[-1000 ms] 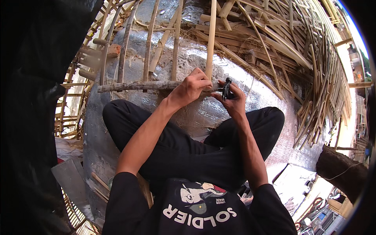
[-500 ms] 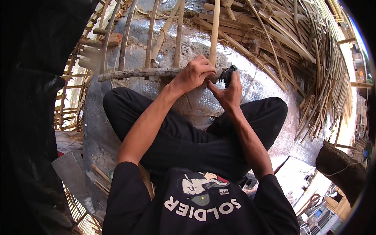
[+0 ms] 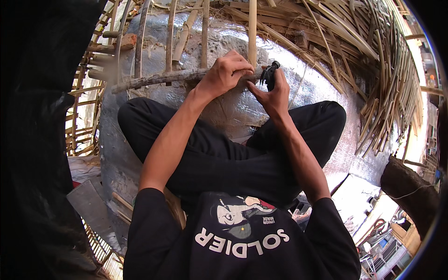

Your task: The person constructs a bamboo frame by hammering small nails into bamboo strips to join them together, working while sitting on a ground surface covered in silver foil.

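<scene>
A weathered round pole (image 3: pixel 154 80) runs crosswise in front of my crossed legs, with several upright bamboo slats meeting it. My left hand (image 3: pixel 227 72) is closed in a pinch over the pole's right part, where a pale bamboo slat (image 3: pixel 252 30) comes down. What its fingertips hold, if anything, is too small to make out. My right hand (image 3: pixel 273 91) grips a small black object (image 3: pixel 269 74) with a rounded, ridged outline, at the pole's right end. Its exact kind does not show. The thumb points toward the left fingertips, and the joint is partly hidden by both hands.
Silvery foil sheeting (image 3: pixel 322 126) covers the ground. A large heap of split bamboo strips (image 3: pixel 359 46) lies at the far right, and a thick dark log (image 3: pixel 408 196) nearer on the right. At left are a grey board (image 3: pixel 91 205) and a bamboo lattice (image 3: pixel 81 116).
The whole scene has shifted slightly upward in view, the pole and slats also a little left. Both hands keep their places at the joint, the black object still in my right hand.
</scene>
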`<state>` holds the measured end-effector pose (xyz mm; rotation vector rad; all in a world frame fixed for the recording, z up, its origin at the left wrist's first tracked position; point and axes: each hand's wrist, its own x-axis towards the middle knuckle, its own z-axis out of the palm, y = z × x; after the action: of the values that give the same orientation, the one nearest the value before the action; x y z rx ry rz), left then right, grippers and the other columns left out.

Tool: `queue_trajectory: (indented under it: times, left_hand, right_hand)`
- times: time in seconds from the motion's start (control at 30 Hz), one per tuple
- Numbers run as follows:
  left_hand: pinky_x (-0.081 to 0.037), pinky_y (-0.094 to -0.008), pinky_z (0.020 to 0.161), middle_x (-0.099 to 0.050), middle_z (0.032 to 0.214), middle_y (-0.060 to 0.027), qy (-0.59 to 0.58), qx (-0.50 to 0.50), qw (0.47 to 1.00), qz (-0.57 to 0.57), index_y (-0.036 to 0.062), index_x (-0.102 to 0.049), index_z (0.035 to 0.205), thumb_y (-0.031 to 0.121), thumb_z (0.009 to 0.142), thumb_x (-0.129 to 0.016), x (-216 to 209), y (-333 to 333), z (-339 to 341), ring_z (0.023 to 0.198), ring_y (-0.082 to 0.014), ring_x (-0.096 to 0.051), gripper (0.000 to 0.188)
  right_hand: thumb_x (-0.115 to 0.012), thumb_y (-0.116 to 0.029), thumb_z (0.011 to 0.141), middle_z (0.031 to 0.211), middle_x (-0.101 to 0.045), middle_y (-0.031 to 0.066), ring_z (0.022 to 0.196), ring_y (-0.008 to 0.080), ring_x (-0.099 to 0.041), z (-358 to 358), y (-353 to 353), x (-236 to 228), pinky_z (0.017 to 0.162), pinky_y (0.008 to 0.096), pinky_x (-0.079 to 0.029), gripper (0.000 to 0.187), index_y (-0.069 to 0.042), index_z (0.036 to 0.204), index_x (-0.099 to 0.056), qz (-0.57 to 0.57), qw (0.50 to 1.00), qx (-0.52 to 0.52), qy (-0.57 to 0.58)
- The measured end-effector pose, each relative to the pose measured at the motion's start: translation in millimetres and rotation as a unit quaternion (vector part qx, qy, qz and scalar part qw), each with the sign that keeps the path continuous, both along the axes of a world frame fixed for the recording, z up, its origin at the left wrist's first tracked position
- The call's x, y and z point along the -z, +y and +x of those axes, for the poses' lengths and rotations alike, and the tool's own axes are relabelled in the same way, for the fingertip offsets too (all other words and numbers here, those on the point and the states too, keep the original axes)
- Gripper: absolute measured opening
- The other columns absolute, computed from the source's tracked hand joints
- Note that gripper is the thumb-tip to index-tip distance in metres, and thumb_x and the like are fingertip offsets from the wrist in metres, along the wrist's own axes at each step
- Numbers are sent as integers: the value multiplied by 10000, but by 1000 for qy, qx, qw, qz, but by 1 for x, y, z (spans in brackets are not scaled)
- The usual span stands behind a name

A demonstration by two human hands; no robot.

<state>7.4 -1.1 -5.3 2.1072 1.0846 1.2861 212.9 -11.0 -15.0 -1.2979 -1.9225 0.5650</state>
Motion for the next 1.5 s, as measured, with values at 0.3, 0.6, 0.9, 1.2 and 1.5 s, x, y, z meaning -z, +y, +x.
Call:
queue_trajectory:
  times: [0.3,0.6,0.9,1.2,1.5]
  left_hand:
    - [-549,-364,787,-730,923,-105,-14,-3,1000,-20,10,-754,974,-32,839,-745,-1,1,-3,910,-279,-672,142]
    - [-579,-299,830,-735,972,-101,-125,23,984,-122,-35,-737,1038,-14,933,-710,7,3,-4,934,-185,-729,110]
    - [-571,-301,801,-738,938,-101,-49,-8,995,-87,-13,-754,1046,17,919,-736,3,3,-6,908,-184,-725,132]
    - [-559,-332,773,-751,956,-89,-6,-1,1000,-1,23,-773,991,19,866,-769,3,4,-1,889,-243,-712,126]
    - [-569,-339,781,-749,966,-93,70,1,997,22,12,-762,1003,5,861,-765,-6,2,-3,890,-255,-729,142]
  right_hand:
    - [-924,-206,756,947,-662,119,835,270,-669,12,11,-3,768,365,-530,480,-8,1116,-676,-43,994,-62,79]
    - [-916,-164,714,942,-664,147,878,338,-656,12,10,-6,776,409,-527,458,-14,1086,-695,-1,999,-47,-4]
    - [-812,-31,730,957,-703,111,908,318,-663,18,14,-5,806,416,-536,437,-39,1158,-726,10,998,-66,-4]
    - [-886,-196,761,929,-711,85,858,278,-629,22,21,-3,787,382,-508,369,-55,1088,-787,5,997,-67,45]
    - [-891,-243,802,974,-753,90,915,226,-678,25,22,4,831,345,-522,390,-46,1119,-777,16,997,-72,21]
